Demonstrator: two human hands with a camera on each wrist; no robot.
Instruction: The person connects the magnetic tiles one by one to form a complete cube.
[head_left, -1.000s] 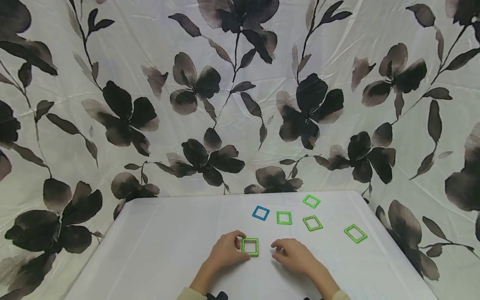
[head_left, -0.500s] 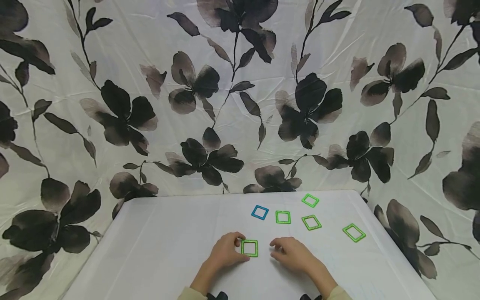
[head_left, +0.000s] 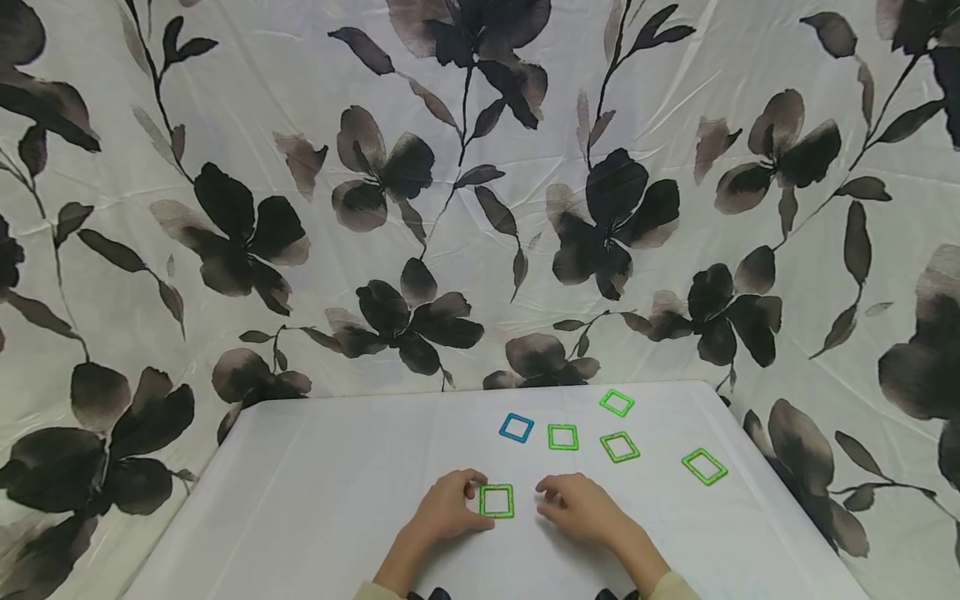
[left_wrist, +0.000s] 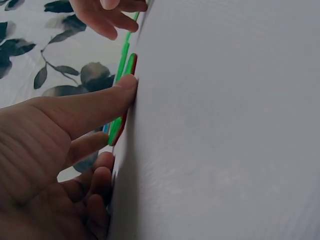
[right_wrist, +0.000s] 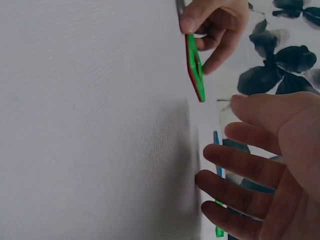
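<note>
In the head view, my left hand (head_left: 448, 507) pinches a green square frame tile (head_left: 512, 502) by its left side, thumb at the near edge and a finger at the far edge. Red shows along the underside of this green tile (right_wrist: 201, 87) in the right wrist view; whether that is a second tile below cannot be told. It lies low, at or just above the white tabletop. My right hand (head_left: 577, 507) is a short way right of it, fingers loosely bent and holding nothing. Its spread fingers (right_wrist: 240, 162) show in the right wrist view.
Beyond the hands lie a blue square frame tile (head_left: 506, 424) and several green ones, including a near one (head_left: 563, 448) and a far-right one (head_left: 696, 472). The white table (head_left: 315, 483) ends at a flower-patterned cloth (head_left: 450, 233) hanging behind.
The head view has shifted slightly. Both hands keep nearly the same pose, and the green tile stays pinched in the left hand.
</note>
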